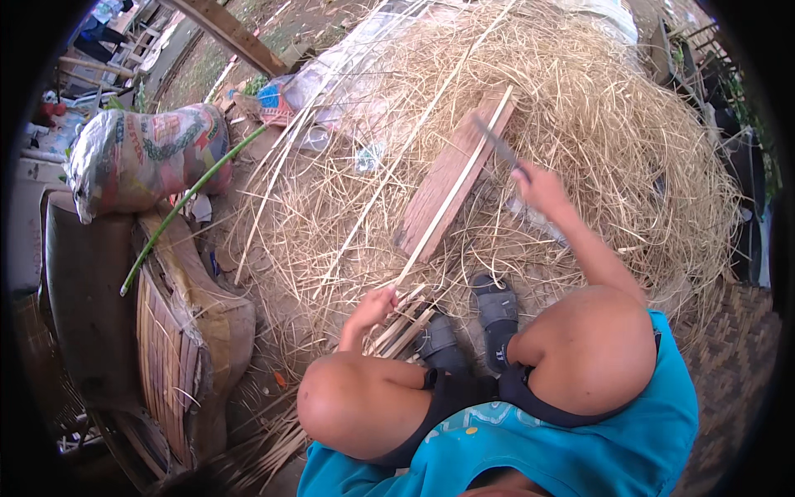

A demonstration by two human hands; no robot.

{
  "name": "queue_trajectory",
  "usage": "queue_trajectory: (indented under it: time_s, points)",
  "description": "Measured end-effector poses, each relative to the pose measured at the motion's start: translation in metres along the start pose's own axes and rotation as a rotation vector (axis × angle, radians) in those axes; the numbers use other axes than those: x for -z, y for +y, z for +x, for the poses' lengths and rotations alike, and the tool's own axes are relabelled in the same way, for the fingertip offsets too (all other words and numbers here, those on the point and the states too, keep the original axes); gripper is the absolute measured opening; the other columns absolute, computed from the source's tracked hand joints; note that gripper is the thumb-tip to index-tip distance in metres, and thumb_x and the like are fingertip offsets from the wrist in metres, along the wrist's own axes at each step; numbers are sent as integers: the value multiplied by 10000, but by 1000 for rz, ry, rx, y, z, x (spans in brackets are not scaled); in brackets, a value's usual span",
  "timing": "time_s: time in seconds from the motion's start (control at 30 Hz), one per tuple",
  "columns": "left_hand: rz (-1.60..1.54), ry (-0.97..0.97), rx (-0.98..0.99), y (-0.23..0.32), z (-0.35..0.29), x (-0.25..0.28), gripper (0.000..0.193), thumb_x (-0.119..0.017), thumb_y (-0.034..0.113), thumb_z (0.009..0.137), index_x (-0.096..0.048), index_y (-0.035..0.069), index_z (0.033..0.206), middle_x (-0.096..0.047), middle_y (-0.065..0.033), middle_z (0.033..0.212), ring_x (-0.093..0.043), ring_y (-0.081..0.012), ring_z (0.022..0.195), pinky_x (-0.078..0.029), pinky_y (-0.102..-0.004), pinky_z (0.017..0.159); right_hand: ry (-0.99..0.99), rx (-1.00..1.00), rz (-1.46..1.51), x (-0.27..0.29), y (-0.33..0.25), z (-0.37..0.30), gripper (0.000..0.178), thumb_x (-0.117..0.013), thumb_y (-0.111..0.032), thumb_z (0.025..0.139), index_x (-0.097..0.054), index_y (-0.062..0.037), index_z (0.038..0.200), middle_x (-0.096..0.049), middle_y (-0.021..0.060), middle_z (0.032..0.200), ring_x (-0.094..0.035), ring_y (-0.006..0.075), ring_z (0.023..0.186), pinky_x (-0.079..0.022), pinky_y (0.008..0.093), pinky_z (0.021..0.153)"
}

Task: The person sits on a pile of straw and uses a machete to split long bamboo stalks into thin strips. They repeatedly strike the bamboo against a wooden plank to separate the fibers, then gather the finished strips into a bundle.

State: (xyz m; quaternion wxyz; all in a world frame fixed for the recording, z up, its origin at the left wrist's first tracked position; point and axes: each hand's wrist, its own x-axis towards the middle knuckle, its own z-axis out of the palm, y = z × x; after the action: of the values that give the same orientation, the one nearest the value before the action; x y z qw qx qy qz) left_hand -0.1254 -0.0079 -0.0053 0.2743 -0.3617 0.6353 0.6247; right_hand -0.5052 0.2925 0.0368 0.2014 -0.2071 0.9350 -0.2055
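Observation:
My right hand (542,190) is closed around the handle of a knife (495,145), its blade pointing up and left beside a wooden board (443,186). A long pale strip, which looks like split bamboo (455,192), lies lengthwise over the board. Its near end is pinched in my left hand (377,306), low and left of the board. The blade's tip comes close to the strip; whether they touch I cannot tell. Below my left hand, a bundle of split strips (402,331) lies on the ground beside my feet.
A large heap of thin shavings (613,149) spreads behind and right of the board. Longer strips (393,166) stretch away to its left. At the left are a stuffed sack (157,157), a green stalk (190,195) and a worn seat (178,331). A wooden post (232,37) slants at the top.

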Motion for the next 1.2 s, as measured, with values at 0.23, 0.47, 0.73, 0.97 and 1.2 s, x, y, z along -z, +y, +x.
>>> queue_trajectory:
  time_s: [0.23, 0.47, 0.73, 0.97, 1.2]
  points:
    - [-202, -77, -31, -15, -5, 8, 493, -490, 437, 1082, -634, 19, 865, -456, 25, 574, -412, -75, 482, -333, -252, 446, -23, 140, 117, -50, -14, -27, 435, -549, -440, 1034, -601, -161, 1364, -717, 191, 817, -725, 389, 786, -576, 522, 727]
    - [93, 222, -357, 13, 32, -14, 485, -540, 413, 1070, -686, 8, 845, -552, -18, 623, -492, -110, 562, -413, -303, 540, -71, 688, 25, -72, -31, -56, 451, -555, -451, 1027, -591, -181, 1386, -716, 201, 856, -723, 375, 797, -594, 495, 723]
    - [403, 394, -393, 1, -15, 2, 458, -536, 387, 1068, -672, 1, 863, -607, -89, 656, -540, -186, 634, -470, -387, 637, -119, 237, 51, -28, -17, -14, 485, -531, -501, 1032, -592, -188, 1397, -719, 192, 887, -727, 334, 818, -590, 467, 778]
    - [318, 329, -134, -76, -71, 27, 478, -529, 378, 1065, -668, -20, 839, -615, -64, 651, -564, -149, 629, -472, -363, 618, 340, -71, -57, 34, 82, 33, 441, -573, -417, 1037, -633, -134, 1370, -726, 172, 821, -710, 280, 712, -562, 425, 667]
    - [583, 468, -381, 24, -13, -42, 449, -420, 404, 1075, -606, -1, 1025, -700, -263, 827, -674, -499, 844, -521, -532, 742, -232, 462, 70, -67, -45, -101, 465, -547, -446, 1033, -581, -161, 1399, -719, 202, 863, -726, 390, 835, -591, 505, 789]
